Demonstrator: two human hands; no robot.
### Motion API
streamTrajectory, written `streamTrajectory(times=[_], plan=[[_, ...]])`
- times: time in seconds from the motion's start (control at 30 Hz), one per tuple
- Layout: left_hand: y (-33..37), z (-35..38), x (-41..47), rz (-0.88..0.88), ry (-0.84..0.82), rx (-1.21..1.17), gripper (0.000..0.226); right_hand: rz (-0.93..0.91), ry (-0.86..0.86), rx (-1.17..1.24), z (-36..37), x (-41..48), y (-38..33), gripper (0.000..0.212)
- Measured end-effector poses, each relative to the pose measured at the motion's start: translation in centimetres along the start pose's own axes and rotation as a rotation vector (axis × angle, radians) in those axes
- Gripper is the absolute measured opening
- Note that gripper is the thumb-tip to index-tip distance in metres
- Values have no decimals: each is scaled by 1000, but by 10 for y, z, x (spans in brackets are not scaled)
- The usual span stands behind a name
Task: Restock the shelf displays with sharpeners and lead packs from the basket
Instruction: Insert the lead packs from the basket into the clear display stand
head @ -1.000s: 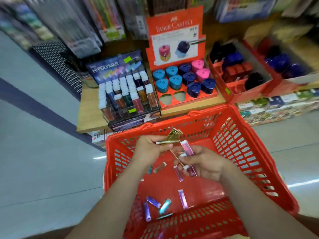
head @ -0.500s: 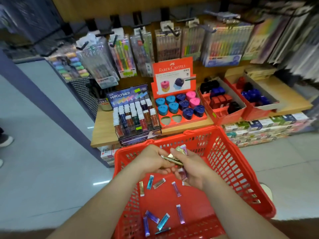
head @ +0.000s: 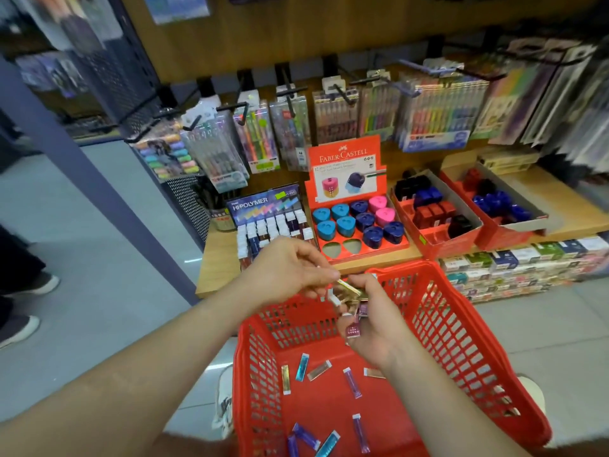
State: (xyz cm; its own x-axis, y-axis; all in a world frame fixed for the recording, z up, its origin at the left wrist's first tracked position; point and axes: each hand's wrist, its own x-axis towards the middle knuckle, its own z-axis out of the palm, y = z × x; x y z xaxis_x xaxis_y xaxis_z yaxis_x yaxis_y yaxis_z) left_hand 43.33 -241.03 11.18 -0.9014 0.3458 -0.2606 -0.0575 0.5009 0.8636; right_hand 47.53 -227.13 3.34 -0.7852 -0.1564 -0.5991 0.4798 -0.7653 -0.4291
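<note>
Hands close together over the far end of the basket: the left hand [head: 290,270] pinches a slim gold lead pack [head: 347,287] by one end, while the right hand [head: 375,328] curls round a small bundle of purple and gold lead packs [head: 353,329]. Both hover above the red plastic mesh basket [head: 407,267], where more loose lead packs [head: 351,382] lie scattered on the floor. Just beyond, on the pale wooden shelf [head: 214,268], stands the blue HI-POLYMER lead display [head: 263,209], the likely home for the gold pack. To do this well, the pack probably wants to be drawn clear of the bundle one at a time, turned cap-up and matched to a row of its own colour. Beside it, the red Faber-Castell sharpener tray [head: 369,255] shows two empty triangular slots [head: 342,247]. The left hand hides the display's front rows, so free gaps cannot be seen; the bundle's count is unclear, and the basket's near end is cut off.
</note>
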Motion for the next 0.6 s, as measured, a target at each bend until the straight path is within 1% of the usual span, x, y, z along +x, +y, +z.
streamTrajectory(times=[0.1,0.13,0.2,0.23,0.3,0.37,0.43,0.5,0.6], plan=[[12,-22,6,-35,12,-64,8,47,-113,15,9,-5,-9,7],[13,-28,9,-44,0,-66,9,63,-151,29,12,-4,-10,9],[13,-37,13,-71,-36,-45,12,87,-208,28,19,-2,-13,23],[12,-41,15,-84,-54,-27,13,96,-234,19,23,-1,-14,25],[5,-48,19,-108,-80,-14,14,110,-269,10,29,3,-14,11],[-4,-54,23,-140,-96,-26,12,132,-269,-16,34,7,-12,7],[-14,-59,26,-174,-92,-22,9,133,-242,-90,35,16,-7,10],[-26,-62,28,-202,-73,3,9,95,-256,-231,32,25,-2,17],[-41,-67,28,-244,-47,-30,14,14,-275,-435,26,37,4,13]])
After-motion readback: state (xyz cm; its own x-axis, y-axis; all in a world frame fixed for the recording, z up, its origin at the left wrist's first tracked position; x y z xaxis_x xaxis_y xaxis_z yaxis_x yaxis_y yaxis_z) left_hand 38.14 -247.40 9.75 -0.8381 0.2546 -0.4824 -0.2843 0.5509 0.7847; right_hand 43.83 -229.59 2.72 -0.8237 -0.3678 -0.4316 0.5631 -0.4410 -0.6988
